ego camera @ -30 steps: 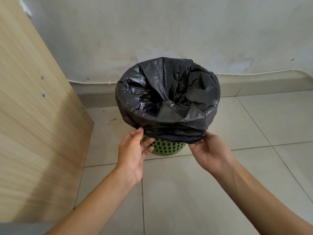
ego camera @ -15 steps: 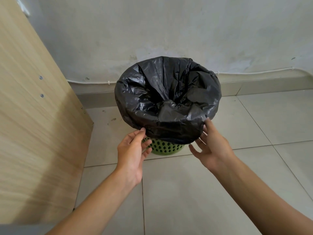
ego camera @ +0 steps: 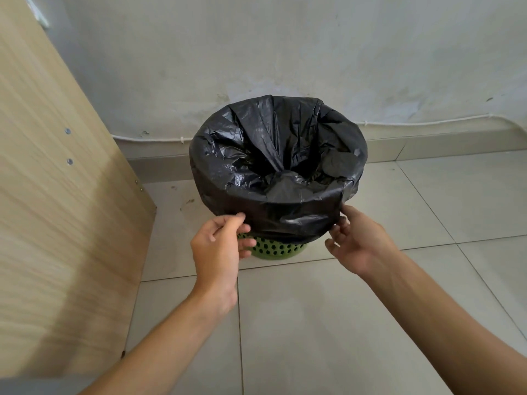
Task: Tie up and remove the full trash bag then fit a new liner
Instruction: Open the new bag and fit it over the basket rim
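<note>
The black trash bag [ego camera: 273,166] is folded over the green perforated bin [ego camera: 273,248] on the floor tiles. Both the left hand [ego camera: 219,246] and right hand [ego camera: 356,240] pinch its near overhang. Uneven pulling could tear the thin film or tip the light bin.

The bin [ego camera: 273,248] stands mid-frame on the floor [ego camera: 328,323], the liner [ego camera: 273,166] draped over its rim — wall [ego camera: 256,52] behind, cabinet [ego camera: 57,195] at left. Both hands [ego camera: 219,246] [ego camera: 359,243] flank the liner's lower edge.
</note>
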